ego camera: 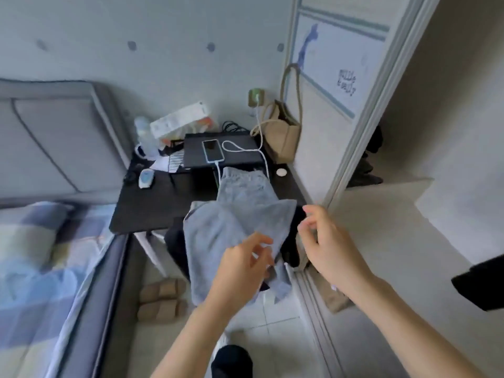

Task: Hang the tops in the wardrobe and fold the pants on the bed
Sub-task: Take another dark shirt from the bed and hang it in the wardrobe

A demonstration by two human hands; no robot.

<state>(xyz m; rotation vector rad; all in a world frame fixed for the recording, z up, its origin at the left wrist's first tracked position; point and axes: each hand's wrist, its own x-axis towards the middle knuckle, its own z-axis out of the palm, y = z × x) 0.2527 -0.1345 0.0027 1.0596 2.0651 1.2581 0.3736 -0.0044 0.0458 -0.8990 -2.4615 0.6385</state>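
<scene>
grey garment soft matt cloth; desk matt black; phone glossy glass; floor tiles smooth

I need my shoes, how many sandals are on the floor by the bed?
2: both tan, side by side on the tiles beside the bed frame, one sandal nearer the dark desk, the other sandal just behind it. Others may be hidden.

left hand: fingers curled, pinching | right hand: raised, fingers loosely curled, holding nothing | forearms bare
</scene>
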